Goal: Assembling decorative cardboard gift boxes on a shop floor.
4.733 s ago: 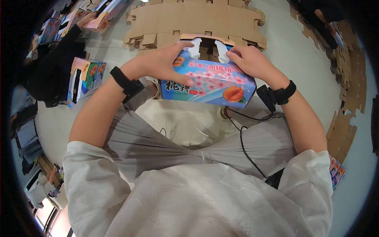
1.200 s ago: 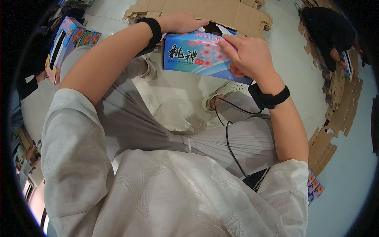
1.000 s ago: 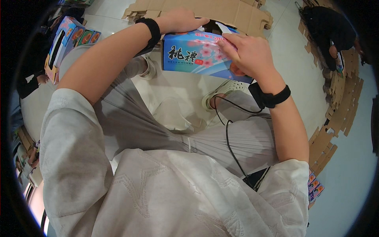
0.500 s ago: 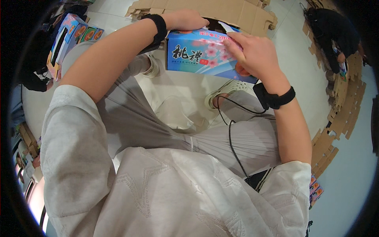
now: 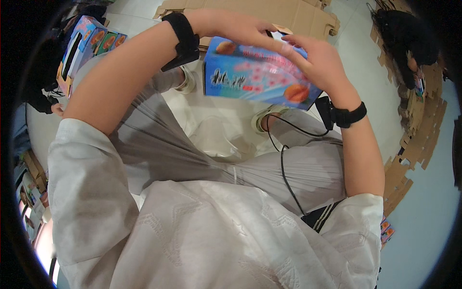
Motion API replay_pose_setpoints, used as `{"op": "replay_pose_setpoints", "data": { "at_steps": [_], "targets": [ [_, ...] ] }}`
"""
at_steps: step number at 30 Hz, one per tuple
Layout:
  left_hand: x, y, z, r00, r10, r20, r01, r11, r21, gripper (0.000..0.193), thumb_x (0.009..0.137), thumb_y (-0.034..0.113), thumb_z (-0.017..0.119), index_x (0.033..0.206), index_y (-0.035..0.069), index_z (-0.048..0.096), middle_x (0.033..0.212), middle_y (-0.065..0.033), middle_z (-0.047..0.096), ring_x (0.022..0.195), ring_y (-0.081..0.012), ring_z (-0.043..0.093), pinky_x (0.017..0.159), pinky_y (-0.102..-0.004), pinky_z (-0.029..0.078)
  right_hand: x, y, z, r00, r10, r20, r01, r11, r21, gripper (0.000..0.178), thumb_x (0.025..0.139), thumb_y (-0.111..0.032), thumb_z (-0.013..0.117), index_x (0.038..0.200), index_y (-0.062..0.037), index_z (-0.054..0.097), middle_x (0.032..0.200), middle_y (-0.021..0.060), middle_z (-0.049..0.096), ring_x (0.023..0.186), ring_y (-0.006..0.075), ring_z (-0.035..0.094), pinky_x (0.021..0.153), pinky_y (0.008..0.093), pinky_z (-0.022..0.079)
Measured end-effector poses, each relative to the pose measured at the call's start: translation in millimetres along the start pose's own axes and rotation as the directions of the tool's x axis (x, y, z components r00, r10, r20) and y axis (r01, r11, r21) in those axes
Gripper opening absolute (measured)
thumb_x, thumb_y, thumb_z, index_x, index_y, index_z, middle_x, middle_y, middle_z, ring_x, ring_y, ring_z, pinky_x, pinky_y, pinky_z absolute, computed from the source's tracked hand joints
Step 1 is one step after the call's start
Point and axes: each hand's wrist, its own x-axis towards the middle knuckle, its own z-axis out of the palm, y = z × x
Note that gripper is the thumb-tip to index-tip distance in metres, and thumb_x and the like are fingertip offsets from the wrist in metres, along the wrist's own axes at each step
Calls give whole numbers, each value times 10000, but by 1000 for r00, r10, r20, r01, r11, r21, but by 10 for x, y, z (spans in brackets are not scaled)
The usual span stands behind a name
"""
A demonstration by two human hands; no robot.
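A blue carton (image 5: 248,79) with pink blossoms and peach pictures hangs in front of my knees, above the floor, its printed side toward me. Across its upper edge lies my left hand (image 5: 236,30), thumb stretched to the right over the top. My right hand (image 5: 320,60) grips the carton's right upper edge, fingers curled over the far side. Both thumb tips meet near the top middle, beside a small white flap (image 5: 276,36). The far side of the carton is hidden, and the hands are slightly blurred.
Flattened brown cardboard (image 5: 288,17) lies on the floor beyond the carton. More cardboard sheets (image 5: 423,130) line the right side. Similar peach cartons (image 5: 89,41) stand at the left beside a person's hand (image 5: 57,110). Another person in dark clothes (image 5: 404,36) works at the upper right.
My left hand has slid right along the carton's top toward my right hand. The carton has tipped and come slightly lower, showing more of its top and a peach at its right.
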Motion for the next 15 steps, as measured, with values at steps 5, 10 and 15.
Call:
{"op": "replay_pose_setpoints", "data": {
  "at_steps": [5, 10, 15],
  "targets": [
    [-111, -9, 752, 952, 304, 27, -183, 500, 846, 1151, 806, 495, 862, 1618, -96, 299, 1278, -248, 698, 1191, -382, 683, 1136, -463, 473, -10, 263, 191, 991, 125, 39, -129, 983, 134, 492, 1013, -508, 624, 1239, -95, 766, 1052, 189, 779, 1006, 374, 731, 853, 481, 571],
    [-83, -377, 1061, 977, 44, 210, -167, 769, 618, 689, 886, 397, 778, 1398, -32, 612, 988, -216, 761, 1014, -436, 732, 957, -491, 573, -160, 426, 172, 927, 236, 292, -251, 968, 15, 402, 1034, -379, 640, 1258, -61, 738, 1062, 168, 786, 976, 332, 742, 864, 427, 579],
    [-11, -684, 1331, 977, 79, 198, -182, 787, 589, 497, 911, 396, 733, 1220, 6, 717, 1003, -234, 765, 984, -432, 741, 874, -527, 584, -187, 526, 26, 904, 287, 318, -333, 937, 102, 392, 1057, -340, 646, 1280, -22, 704, 985, 149, 766, 886, 287, 716, 813, 393, 565]
  ]
}}
